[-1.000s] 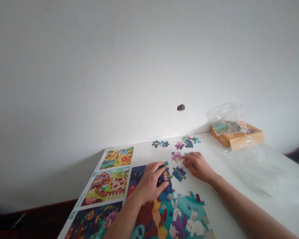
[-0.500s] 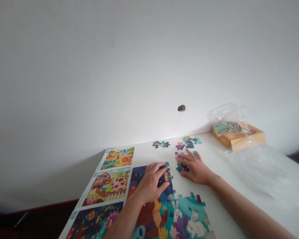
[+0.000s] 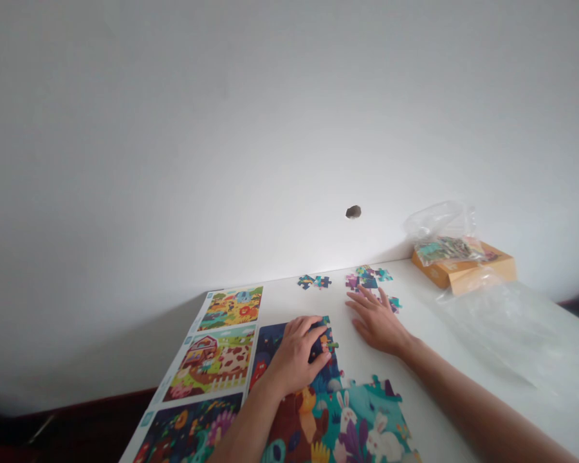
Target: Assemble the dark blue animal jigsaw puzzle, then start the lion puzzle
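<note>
A partly assembled jigsaw puzzle point(image 3: 352, 411) with rabbits and a dark blue upper part lies in front of me. My left hand point(image 3: 302, 354) rests flat on its dark upper part, fingers apart and holding nothing. To the right, my right hand point(image 3: 379, 321) is spread over the white table beside the loose puzzle pieces point(image 3: 367, 281). Its fingertips reach the nearer pieces, and a teal piece point(image 3: 394, 303) shows past its fingers. Whatever lies under the palm is hidden. Farther left, another small group of puzzle pieces point(image 3: 314, 281) lies near the wall.
A sheet of printed pictures point(image 3: 217, 357) lies along the left of the white table point(image 3: 280, 299). At the back right, a plastic bag of pieces point(image 3: 446, 247) sits on an orange box point(image 3: 499, 263), with a clear plastic bag point(image 3: 506, 328) before it. The wall has a hole point(image 3: 353, 212).
My right hand has shifted slightly away from me, and the pieces under its fingers have moved toward the loose group at the back. My left hand stays on the puzzle.
</note>
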A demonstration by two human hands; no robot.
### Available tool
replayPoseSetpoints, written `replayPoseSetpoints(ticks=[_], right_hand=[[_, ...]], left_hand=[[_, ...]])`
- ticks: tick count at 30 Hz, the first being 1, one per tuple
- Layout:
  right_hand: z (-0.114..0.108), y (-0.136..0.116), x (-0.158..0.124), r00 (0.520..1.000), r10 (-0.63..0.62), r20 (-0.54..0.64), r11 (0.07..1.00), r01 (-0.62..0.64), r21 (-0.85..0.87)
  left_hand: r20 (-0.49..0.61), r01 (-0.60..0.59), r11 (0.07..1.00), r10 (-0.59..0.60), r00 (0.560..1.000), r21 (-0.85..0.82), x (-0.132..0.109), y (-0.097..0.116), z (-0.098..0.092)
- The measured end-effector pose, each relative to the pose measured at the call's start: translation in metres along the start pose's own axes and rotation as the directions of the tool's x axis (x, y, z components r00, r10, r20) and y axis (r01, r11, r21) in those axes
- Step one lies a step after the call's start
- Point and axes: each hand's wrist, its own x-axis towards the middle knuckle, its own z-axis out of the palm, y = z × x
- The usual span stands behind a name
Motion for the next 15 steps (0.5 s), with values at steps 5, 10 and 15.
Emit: replayPoseSetpoints(ticks=[5,10,15], right_hand=[[0.007,-0.022,0.038,0.998,-0.023,0.06,1.0,0.023,0.01],[0.022,-0.036,0.084,0.995,0.017,0.097,0.999,-0.02,0.036],[0.034,-0.049,0.115,0.997,-0.025,0.073,0.998,0.021,0.054]], left_hand=[[-0.017,-0.004,1.0,0.004,1.0,0.01,0.001,-0.002,0.002],[-0.013,-0.004,1.0,0.004,1.0,0.009,0.002,-0.004,0.002],[-0.028,-0.001,1.0,0.001,1.0,0.002,0.002,-0.007,0.003]])
